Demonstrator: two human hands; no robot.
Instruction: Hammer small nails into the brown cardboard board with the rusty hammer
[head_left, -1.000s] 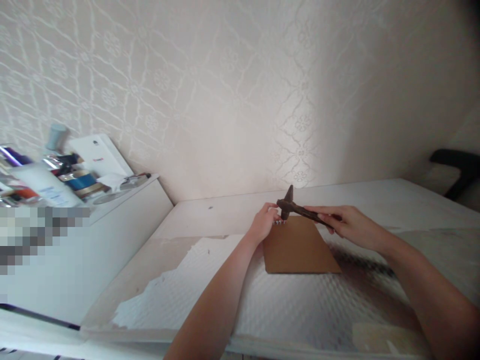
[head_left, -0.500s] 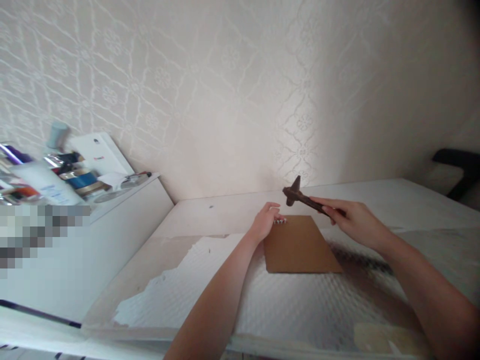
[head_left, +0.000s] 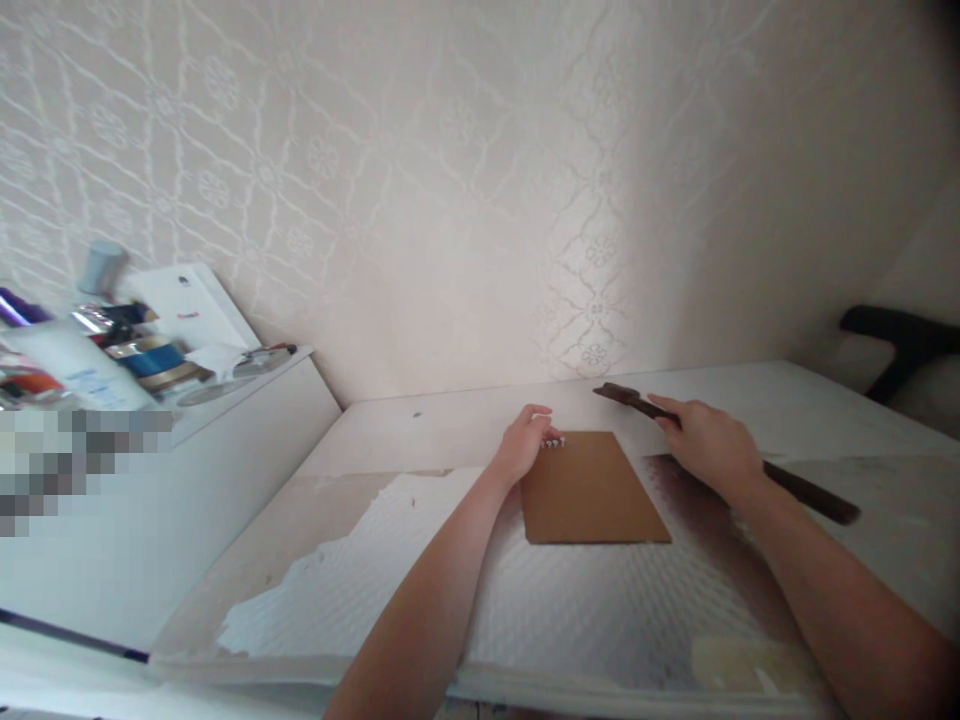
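My right hand (head_left: 709, 445) gripped the hammer (head_left: 619, 394) slantwise, with the nails (head_left: 553, 442) lying left of its head.

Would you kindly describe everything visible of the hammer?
The hammer looks dark brown throughout, with a long, slim handle that the right hand grips partway along. It slants near the brown board, head at upper left, handle end at lower right. Its material and any contact with the table are unclear.

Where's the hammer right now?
Right of centre in the head view, the hammer is in the right hand, its far end appearing just above the far right corner of the brown board.
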